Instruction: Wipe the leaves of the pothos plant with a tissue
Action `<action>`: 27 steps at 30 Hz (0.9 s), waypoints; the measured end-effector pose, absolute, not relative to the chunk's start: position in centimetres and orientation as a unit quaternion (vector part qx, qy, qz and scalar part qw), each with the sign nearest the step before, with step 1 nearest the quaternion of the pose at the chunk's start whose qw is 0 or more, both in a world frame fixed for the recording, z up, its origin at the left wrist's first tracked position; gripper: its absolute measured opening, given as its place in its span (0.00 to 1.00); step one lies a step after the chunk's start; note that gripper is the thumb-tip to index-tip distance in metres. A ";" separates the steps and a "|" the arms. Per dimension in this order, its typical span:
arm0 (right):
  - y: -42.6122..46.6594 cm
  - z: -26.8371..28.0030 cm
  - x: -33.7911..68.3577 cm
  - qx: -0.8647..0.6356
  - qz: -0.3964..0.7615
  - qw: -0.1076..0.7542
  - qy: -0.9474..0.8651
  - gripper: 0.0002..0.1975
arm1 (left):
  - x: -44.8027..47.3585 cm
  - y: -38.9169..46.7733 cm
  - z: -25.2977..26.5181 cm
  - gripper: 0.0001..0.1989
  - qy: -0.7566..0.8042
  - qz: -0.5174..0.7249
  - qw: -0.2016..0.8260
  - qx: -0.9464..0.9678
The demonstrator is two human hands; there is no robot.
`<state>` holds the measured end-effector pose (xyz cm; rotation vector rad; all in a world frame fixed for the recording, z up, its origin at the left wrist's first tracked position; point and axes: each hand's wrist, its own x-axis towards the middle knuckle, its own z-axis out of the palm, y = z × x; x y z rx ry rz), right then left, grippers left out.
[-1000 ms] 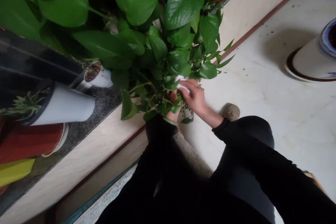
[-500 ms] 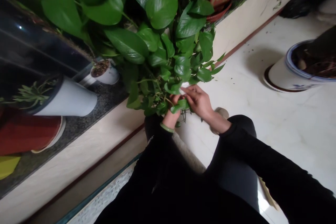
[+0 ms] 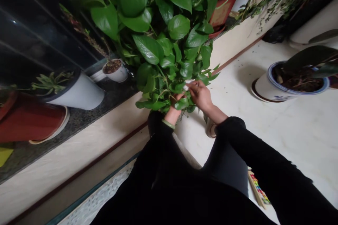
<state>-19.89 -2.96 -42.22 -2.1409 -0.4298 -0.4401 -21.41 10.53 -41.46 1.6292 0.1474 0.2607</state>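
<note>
A leafy green pothos plant (image 3: 165,47) with glossy heart-shaped leaves spreads in front of me. My right hand (image 3: 202,97) is closed, its thumb and fingers pinching a small white tissue or cloth (image 3: 188,83) against the lower leaves. Just left of it, my left hand (image 3: 173,109) reaches up into the foliage, with a pale green bangle (image 3: 168,123) at the wrist. Leaves cover most of its fingers, so whether they grip a leaf or stem is hidden. The two hands are close together at the tissue.
Left, on a dark stone ledge (image 3: 87,121), stand a small white pot (image 3: 117,72), a tilted-looking grey-white pot (image 3: 81,91) and a red pot (image 3: 34,117). A blue-rimmed white pot (image 3: 273,86) stands on the floor at right. A colourful beaded wooden object (image 3: 258,188) lies by my leg.
The view has shifted, showing more of the plants at the back and the beaded object by my leg. Both hands stay among the same lower leaves, the right still pinching the white tissue or cloth.
</note>
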 end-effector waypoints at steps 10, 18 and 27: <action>-5.1 -43.7 -19.0 -0.819 -0.210 0.532 -0.047 0.17 | -21.7 11.9 -43.0 0.14 0.140 -0.007 0.815 0.563; -2.5 -41.7 -19.1 -0.844 -0.188 0.491 -0.103 0.19 | -21.8 11.7 -42.0 0.14 0.169 -0.019 0.872 0.458; -3.4 -44.6 -24.4 -0.864 -0.170 0.455 -0.133 0.21 | -22.0 12.0 -43.0 0.13 0.172 -0.021 0.897 0.407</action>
